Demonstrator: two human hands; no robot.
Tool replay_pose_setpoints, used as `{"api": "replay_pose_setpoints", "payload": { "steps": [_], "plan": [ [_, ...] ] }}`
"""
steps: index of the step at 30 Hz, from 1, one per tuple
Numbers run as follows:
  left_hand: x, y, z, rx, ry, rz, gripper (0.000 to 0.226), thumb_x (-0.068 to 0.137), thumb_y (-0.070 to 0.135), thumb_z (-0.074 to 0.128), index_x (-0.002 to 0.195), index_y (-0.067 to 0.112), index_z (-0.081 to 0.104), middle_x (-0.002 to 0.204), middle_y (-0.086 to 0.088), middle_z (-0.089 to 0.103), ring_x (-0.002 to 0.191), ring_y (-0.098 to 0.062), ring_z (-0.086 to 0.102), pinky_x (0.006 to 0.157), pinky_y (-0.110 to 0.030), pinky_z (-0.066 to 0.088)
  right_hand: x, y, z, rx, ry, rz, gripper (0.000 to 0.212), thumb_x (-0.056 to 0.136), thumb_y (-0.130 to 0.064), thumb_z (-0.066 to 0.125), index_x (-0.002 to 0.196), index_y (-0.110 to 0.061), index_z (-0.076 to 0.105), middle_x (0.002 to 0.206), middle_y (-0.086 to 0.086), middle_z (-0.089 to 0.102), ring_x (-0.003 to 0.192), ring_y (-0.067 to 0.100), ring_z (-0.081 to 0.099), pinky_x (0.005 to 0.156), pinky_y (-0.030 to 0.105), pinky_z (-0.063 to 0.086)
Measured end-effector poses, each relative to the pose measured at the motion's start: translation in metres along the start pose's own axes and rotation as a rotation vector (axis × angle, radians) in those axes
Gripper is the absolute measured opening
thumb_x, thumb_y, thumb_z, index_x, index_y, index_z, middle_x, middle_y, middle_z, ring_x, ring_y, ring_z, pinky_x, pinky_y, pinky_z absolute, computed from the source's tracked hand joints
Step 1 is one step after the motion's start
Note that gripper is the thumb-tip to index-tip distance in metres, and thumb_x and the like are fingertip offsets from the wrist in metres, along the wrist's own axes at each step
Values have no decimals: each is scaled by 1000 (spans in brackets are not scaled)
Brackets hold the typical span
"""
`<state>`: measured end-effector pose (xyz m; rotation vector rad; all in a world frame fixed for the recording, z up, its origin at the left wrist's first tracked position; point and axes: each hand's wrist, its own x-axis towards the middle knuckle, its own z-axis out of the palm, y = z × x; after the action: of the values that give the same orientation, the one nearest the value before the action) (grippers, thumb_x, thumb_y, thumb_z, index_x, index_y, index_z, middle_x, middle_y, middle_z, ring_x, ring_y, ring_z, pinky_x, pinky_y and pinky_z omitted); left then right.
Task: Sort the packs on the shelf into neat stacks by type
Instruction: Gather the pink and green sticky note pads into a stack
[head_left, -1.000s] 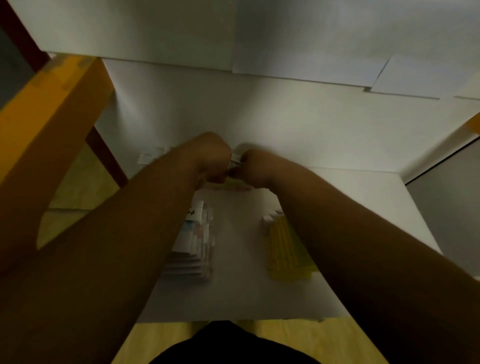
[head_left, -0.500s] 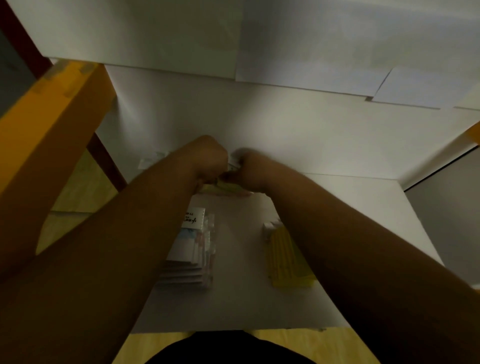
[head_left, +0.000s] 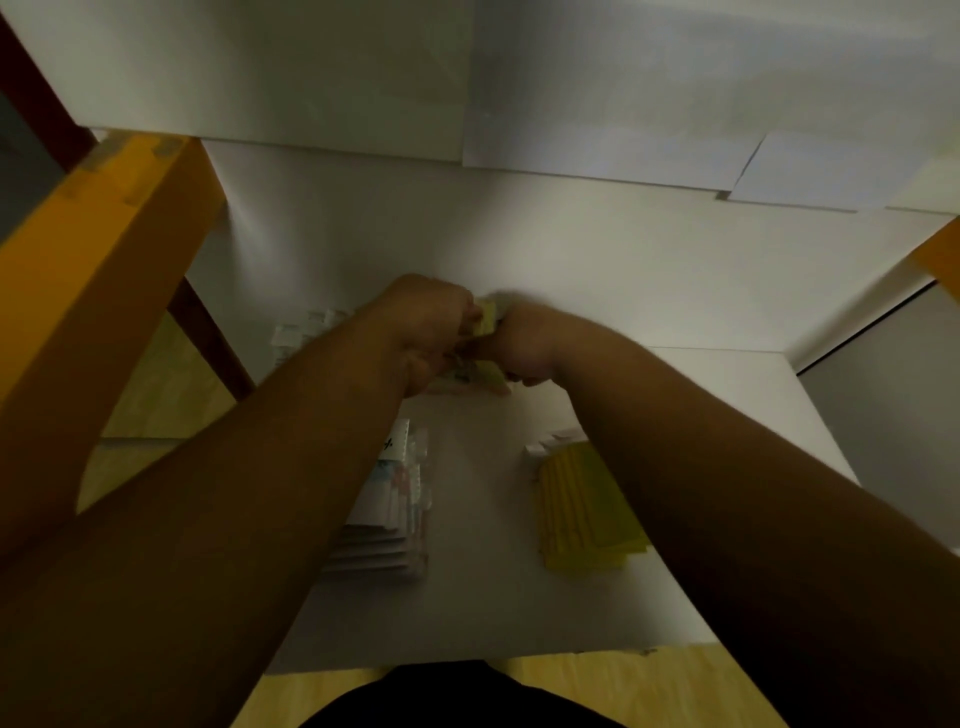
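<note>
Both my hands reach to the back of the white shelf (head_left: 478, 613). My left hand (head_left: 431, 327) and my right hand (head_left: 524, 343) are closed together around a small bunch of yellow packs (head_left: 485, 325), held just above the shelf; more of the bunch (head_left: 483, 376) shows below my fingers. A stack of white packs (head_left: 395, 499) with pale blue and pink print lies under my left forearm. A stack of yellow packs (head_left: 582, 509) lies beside my right forearm. A few loose white packs (head_left: 304, 332) rest at the back left, partly hidden by my left arm.
A yellow wooden post (head_left: 98, 291) of the shelf frame rises at the left, another yellow edge (head_left: 940, 254) at the right. A white back wall (head_left: 571, 249) and an upper white board (head_left: 467, 78) close in the compartment. Wooden floor (head_left: 623, 686) shows below the shelf's front edge.
My hands have stayed pressed together at the back of the shelf. Yellow packs now show between and under my fingers, lifted a little higher. The view has tilted slightly downward.
</note>
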<state>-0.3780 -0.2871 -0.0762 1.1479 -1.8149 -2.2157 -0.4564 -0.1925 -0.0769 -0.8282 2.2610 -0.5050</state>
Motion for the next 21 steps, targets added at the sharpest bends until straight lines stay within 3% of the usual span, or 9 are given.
{"api": "replay_pose_setpoints", "payload": {
  "steps": [2,5,8,11,13,15,18,21],
  "plan": [
    [0,-2,5,-52,-27,-3,13,97,7,53,91,12,64,99,-14,64,78,-27,59,77,-42,54,-3,3,-4,93,7,32,13,93,-22,63,82,-16,61,80,10,58,75,24,54,66,32,45],
    [-5,-5,9,-108,-91,-33,14,100,13,50,93,19,61,91,-5,66,74,-22,62,72,-37,56,-3,6,-6,109,33,57,10,88,-7,64,81,-13,63,83,13,62,80,29,60,70,38,53],
    [-4,-6,10,-125,-63,-31,16,100,12,47,97,19,60,83,-6,63,68,-22,61,80,-40,54,-4,13,-8,38,153,101,13,88,-10,65,101,-7,65,105,20,68,101,36,67,90,47,58],
    [-8,1,11,-87,38,50,24,95,1,43,92,16,62,82,-11,55,53,-19,51,61,-33,46,-11,21,-16,113,270,143,29,89,-13,64,115,1,63,117,22,66,108,37,66,90,49,58],
    [-8,6,11,-3,103,69,24,95,3,45,81,17,59,92,-13,58,61,-22,52,63,-35,45,-23,23,-24,308,299,126,28,89,-9,63,116,1,62,120,22,65,107,35,67,87,46,60],
    [-11,8,14,22,96,63,22,95,8,46,81,18,59,98,-12,64,72,-25,59,63,-32,47,-38,20,-31,594,284,67,13,91,-3,59,103,-5,63,116,18,66,103,30,69,84,40,62],
    [-20,10,21,33,20,135,28,90,-3,47,78,19,58,97,-12,67,88,-32,65,73,-37,49,-57,17,-40,824,243,-2,14,92,2,55,101,-7,61,110,14,69,99,26,71,82,34,62],
    [-30,11,31,37,17,206,33,89,-4,46,106,21,60,116,-14,63,97,-35,64,73,-38,50,-71,22,-45,897,236,-22,21,92,2,53,111,-2,62,110,17,70,97,26,73,77,31,61]
  ]
}}
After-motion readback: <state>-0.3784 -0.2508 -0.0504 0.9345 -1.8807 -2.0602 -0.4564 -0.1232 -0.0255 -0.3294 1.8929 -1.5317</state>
